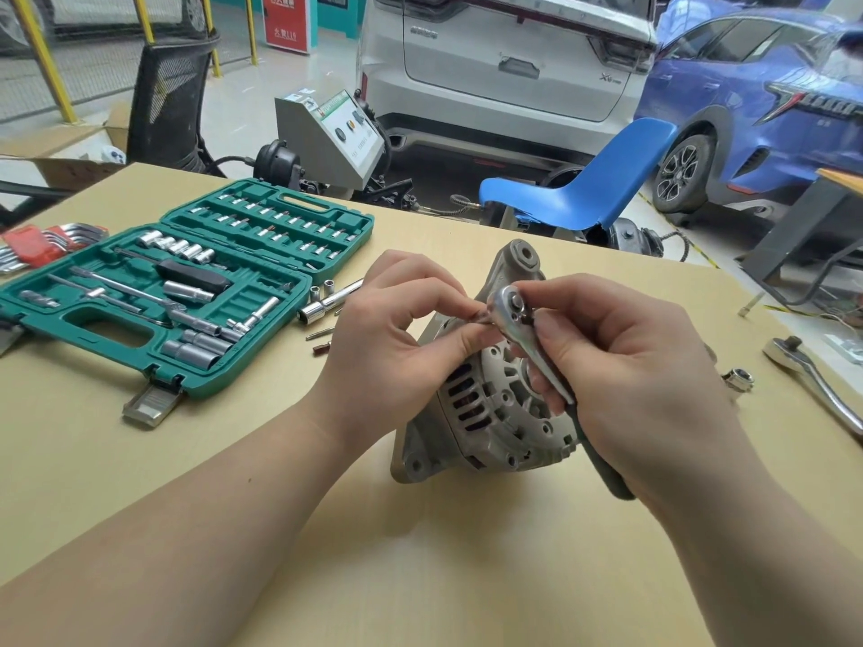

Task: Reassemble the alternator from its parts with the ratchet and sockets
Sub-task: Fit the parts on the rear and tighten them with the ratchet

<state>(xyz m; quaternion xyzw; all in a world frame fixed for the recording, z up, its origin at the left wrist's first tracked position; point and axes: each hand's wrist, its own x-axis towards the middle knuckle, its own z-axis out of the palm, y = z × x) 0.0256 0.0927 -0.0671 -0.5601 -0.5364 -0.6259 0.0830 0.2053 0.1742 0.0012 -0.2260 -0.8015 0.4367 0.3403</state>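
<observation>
The right hand (621,366) is curled around a small chrome ratchet with a dark green grip (537,333), thumb and fingertips near its round head, the handle running down through the palm and poking out below the wrist. The left hand (397,338) has thumb and forefinger pinched together right at the side of the ratchet head; whatever small piece sits between them is blurred and mostly covered by the fingertips, so it cannot be identified. Both hands hover just above the grey cast-aluminium alternator (485,403), which stands on the pale wooden tabletop (420,553) in the middle of the view, its slotted face turned toward the camera and a mounting ear at the top; much of its centre is hidden behind the ratchet and fingers.

To the left lies an open green plastic socket-set case (154,291) with chrome sockets and bits in its slots. A few loose chrome sockets and an extension bar (327,301) lie just beside the case's right edge. At the right, a larger chrome ratchet (812,375) lies on the table, its handle cut off by the frame edge, with a loose chrome socket (738,379) near it, partly hidden by the right hand. A red holder of hex keys (42,245) is cut off at the far left.
</observation>
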